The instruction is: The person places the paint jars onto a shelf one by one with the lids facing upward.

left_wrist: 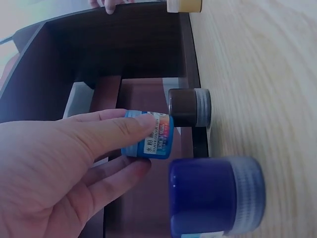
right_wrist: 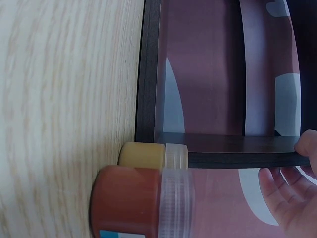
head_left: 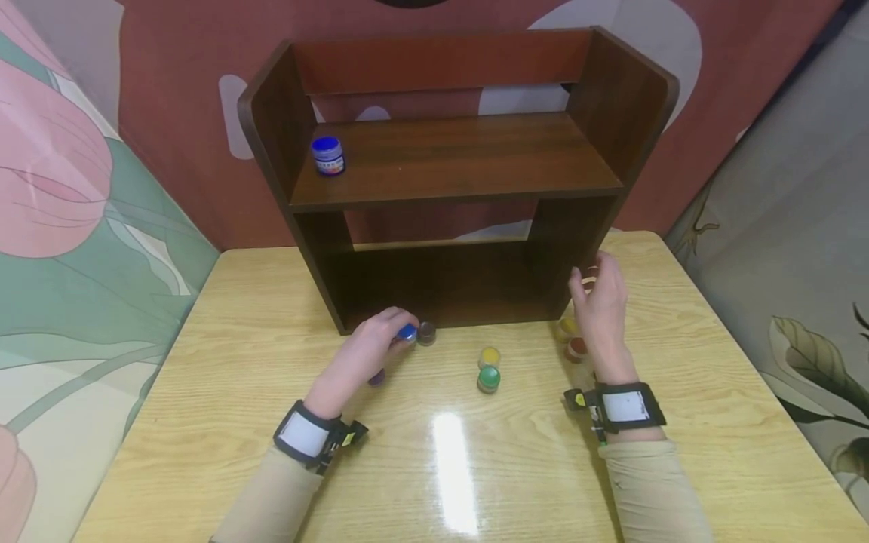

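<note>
My left hand (head_left: 370,347) pinches a small blue paint jar (left_wrist: 148,135) between thumb and fingers, its printed label facing the wrist camera. The jar is tilted at the shelf unit's lower front edge, beside a brown paint jar (head_left: 426,333). A dark purple-blue jar (left_wrist: 208,196) stands nearer, partly hidden by the left hand in the head view. My right hand (head_left: 603,317) grips the front edge of the right side panel (right_wrist: 228,159) of the wooden shelf, thumb inside and fingers outside. Below it stand a yellow jar (right_wrist: 143,154) and a reddish-brown jar (right_wrist: 129,201).
The dark brown two-tier shelf unit (head_left: 448,197) stands at the back of the light wooden table (head_left: 407,467). A larger blue jar (head_left: 329,156) sits at the left of its upper shelf. Another yellow jar (head_left: 489,357) and a green jar (head_left: 489,379) stand in front. Patterned cloth hangs behind.
</note>
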The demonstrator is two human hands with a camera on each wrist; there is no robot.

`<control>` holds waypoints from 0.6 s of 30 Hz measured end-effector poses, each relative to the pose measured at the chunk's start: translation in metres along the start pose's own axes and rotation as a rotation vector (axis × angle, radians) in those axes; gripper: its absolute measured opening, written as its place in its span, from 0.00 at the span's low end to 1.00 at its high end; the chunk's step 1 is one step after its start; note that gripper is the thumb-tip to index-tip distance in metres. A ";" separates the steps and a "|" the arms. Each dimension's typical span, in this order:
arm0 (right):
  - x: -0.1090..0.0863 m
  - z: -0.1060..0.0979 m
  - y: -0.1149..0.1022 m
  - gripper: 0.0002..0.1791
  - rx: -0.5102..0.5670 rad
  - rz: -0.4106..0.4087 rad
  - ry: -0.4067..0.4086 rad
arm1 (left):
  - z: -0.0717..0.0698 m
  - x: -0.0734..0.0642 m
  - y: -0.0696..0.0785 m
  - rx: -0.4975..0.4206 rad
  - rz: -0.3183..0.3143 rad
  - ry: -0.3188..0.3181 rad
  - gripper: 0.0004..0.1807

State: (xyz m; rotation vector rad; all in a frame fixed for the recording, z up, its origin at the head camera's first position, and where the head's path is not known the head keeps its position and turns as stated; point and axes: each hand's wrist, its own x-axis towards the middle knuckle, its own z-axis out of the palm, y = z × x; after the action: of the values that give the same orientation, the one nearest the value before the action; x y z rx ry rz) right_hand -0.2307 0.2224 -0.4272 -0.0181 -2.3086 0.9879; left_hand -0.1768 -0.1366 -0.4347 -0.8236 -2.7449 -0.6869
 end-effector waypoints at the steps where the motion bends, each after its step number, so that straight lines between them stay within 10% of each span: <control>1: 0.000 0.000 0.000 0.19 0.002 -0.002 0.003 | -0.001 0.000 -0.001 -0.004 0.007 0.002 0.15; 18: 0.000 0.000 -0.001 0.18 0.012 -0.022 0.023 | -0.009 0.001 -0.002 -0.021 0.087 0.046 0.17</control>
State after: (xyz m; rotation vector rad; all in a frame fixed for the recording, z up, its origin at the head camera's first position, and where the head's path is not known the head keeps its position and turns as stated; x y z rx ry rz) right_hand -0.2308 0.2218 -0.4266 0.0009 -2.2775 0.9862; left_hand -0.1785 -0.1416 -0.4268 -0.9136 -2.6479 -0.7090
